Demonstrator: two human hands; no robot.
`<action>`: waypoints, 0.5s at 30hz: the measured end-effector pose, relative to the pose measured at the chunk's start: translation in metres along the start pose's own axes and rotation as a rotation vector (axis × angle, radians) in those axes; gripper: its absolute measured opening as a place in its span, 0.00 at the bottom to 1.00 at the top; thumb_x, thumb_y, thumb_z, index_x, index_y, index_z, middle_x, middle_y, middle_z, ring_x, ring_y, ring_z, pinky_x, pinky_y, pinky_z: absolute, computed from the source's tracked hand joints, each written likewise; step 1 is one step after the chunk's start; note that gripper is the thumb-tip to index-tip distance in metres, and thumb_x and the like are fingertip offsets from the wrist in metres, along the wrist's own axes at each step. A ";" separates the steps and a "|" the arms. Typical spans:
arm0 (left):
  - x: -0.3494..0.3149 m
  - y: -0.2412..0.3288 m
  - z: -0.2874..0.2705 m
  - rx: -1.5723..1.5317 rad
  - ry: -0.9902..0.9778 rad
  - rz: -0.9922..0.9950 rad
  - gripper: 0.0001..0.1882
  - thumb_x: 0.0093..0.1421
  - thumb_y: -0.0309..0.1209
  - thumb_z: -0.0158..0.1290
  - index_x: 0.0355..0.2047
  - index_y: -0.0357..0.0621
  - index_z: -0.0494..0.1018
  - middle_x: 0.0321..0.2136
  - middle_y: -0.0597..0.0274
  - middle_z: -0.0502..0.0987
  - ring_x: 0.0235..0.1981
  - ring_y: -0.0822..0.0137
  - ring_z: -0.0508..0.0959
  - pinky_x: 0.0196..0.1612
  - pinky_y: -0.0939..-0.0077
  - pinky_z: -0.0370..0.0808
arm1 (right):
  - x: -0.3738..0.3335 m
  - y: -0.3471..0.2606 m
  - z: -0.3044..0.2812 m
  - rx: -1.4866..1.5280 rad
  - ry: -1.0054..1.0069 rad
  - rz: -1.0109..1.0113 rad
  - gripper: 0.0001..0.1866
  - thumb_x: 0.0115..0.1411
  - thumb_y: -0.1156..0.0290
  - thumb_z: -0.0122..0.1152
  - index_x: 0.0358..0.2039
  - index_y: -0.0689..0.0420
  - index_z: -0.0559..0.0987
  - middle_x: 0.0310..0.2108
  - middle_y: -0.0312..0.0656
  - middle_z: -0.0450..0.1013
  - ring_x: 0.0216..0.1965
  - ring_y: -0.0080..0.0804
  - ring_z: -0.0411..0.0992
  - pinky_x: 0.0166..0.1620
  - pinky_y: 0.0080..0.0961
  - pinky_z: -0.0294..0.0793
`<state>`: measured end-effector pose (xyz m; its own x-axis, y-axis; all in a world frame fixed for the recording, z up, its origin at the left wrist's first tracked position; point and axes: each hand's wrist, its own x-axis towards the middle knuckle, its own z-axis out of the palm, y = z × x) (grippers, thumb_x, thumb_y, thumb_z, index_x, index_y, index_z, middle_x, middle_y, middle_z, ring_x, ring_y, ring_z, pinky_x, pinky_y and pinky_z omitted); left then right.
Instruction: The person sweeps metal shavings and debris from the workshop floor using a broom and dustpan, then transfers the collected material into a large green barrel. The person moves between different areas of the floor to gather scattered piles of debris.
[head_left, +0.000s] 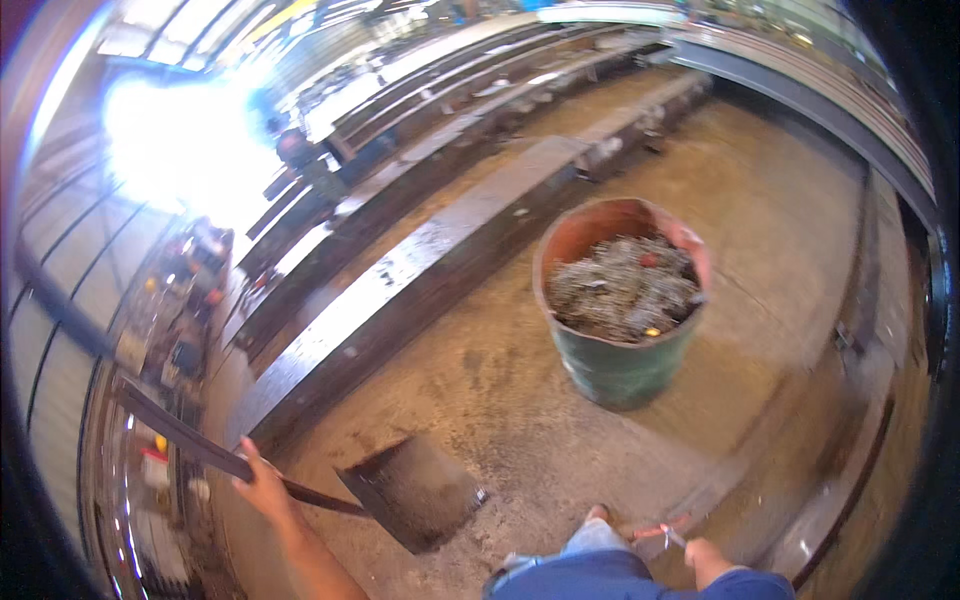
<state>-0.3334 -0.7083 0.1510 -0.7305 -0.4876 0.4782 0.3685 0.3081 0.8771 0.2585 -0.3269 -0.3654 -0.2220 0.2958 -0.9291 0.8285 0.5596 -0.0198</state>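
Observation:
My left hand (264,488) is wrapped round the long dark handle of a shovel (415,492), with a finger pointing up along it. The handle slants from the upper left down to a square, flat blade that rests at the floor and bears some dirt. Low on the right, beside my leg, my right hand (706,560) is closed on a thin stick-like thing (664,529) with red and white parts; blur hides its kind. Ahead and to the right stands a green drum (625,370) with a reddish inside, heaped with grey metal shavings (625,285).
Long steel beams (430,255) lie in rows on the floor, running diagonally away. Another person (318,175) is among them, near a very bright glare. A cluttered bench or rack (170,380) lines the left; a grey beam (790,85) spans the far right.

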 end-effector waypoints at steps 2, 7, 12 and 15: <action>0.012 0.057 0.050 -0.069 0.019 0.019 0.25 0.64 0.47 0.59 0.17 0.52 0.61 0.14 0.73 0.62 0.14 0.78 0.60 0.19 0.78 0.55 | 0.050 0.039 0.053 0.320 0.106 0.272 0.18 0.57 0.65 0.61 0.47 0.56 0.83 0.50 0.50 0.77 0.54 0.50 0.75 0.55 0.42 0.75; 0.011 0.194 0.173 -0.251 -0.035 0.227 0.19 0.65 0.45 0.58 0.25 0.45 0.69 0.16 0.73 0.63 0.17 0.79 0.63 0.21 0.80 0.59 | 0.025 0.036 0.106 0.211 0.065 0.101 0.23 0.53 0.57 0.65 0.47 0.56 0.83 0.49 0.51 0.78 0.53 0.48 0.76 0.55 0.41 0.75; 0.017 0.248 0.290 -0.544 -0.411 0.518 0.12 0.66 0.33 0.54 0.44 0.40 0.79 0.24 0.71 0.72 0.24 0.76 0.70 0.27 0.80 0.68 | 0.013 -0.010 0.118 0.386 0.002 0.174 0.30 0.47 0.53 0.68 0.48 0.57 0.81 0.48 0.52 0.78 0.50 0.48 0.77 0.53 0.40 0.76; -0.111 0.282 0.378 -0.609 -0.744 0.610 0.10 0.62 0.27 0.54 0.41 0.43 0.83 0.21 0.69 0.76 0.23 0.76 0.72 0.29 0.78 0.71 | 0.012 -0.023 0.171 0.586 0.058 0.324 0.31 0.46 0.55 0.69 0.49 0.58 0.79 0.46 0.53 0.78 0.49 0.48 0.78 0.51 0.41 0.77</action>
<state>-0.3657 -0.2581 0.3280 -0.4189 0.2754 0.8653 0.8490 -0.2192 0.4808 0.3244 -0.4687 -0.4389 0.0709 0.4279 -0.9010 0.9964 -0.0720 0.0443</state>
